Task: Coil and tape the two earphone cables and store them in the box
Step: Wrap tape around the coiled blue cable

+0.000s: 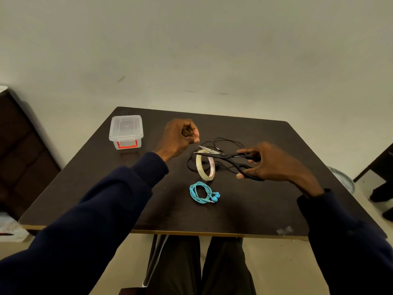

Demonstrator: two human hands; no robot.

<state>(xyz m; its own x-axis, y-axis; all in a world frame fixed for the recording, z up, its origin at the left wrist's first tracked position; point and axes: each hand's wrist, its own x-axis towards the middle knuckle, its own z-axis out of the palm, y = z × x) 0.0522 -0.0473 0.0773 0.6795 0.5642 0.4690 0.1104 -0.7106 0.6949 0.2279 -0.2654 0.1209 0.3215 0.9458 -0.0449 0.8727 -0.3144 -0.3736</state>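
Observation:
My right hand grips black scissors, whose blades stand parted just above a clear tape roll. The roll hangs tilted on edge over the table. My left hand is raised to the left of the blades, its fingers curled and pinching what seems to be the pulled-out tape end. A blue earphone cable lies coiled on the table in front of the roll. A black earphone cable lies loose and uncoiled behind the roll and under the scissors. The clear box with a red latch stands lidded at the far left.
The dark table has its near edge just above my knees. A dark piece of furniture stands at the left. Someone's shoes are at the right edge, beside a round pale object on the floor.

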